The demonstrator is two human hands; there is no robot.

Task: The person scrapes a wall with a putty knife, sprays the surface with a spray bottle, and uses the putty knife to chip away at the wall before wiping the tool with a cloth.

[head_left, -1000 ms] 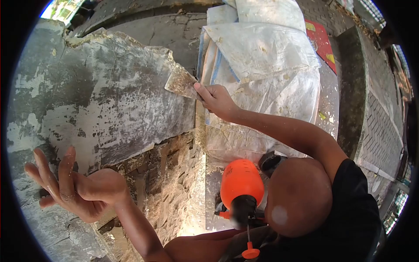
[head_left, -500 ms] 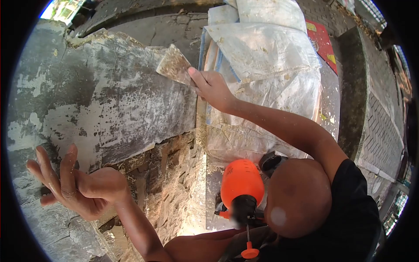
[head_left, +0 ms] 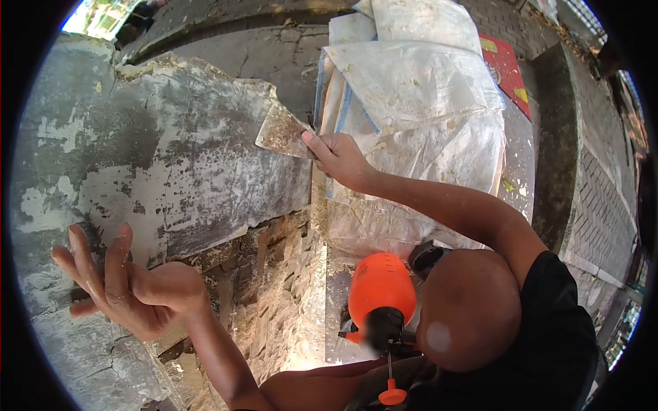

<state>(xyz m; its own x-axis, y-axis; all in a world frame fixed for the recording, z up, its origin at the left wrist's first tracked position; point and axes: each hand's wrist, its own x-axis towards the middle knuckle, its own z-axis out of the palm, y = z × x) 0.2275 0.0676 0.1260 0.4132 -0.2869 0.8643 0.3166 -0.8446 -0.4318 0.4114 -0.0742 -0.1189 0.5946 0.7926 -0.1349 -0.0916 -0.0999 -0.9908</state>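
Note:
My right hand (head_left: 346, 161) is closed round a flat, stained scraper (head_left: 282, 131), thumb on top. The scraper's blade lies against the right part of a grey, patchy plastered surface (head_left: 199, 147), near its broken upper edge. At the lower left, my left hand (head_left: 137, 291) is held over the same surface with the fingers apart and half bent, nothing in it. Whether its fingertips touch the plaster I cannot tell. Rough, exposed masonry (head_left: 271, 274) shows below the plaster, between my two arms.
An orange spray bottle (head_left: 382, 291) with a black neck stands beside a bare rounded body part, perhaps a knee (head_left: 469, 308). Pale woven sheets (head_left: 418, 82) lie folded at the upper middle, by a red panel (head_left: 506, 75). A low concrete kerb (head_left: 554, 144) runs at the right.
My right hand and the scraper have moved slightly down and to the right, with the blade tilted differently. The left hand keeps its pose; the view has shifted a little.

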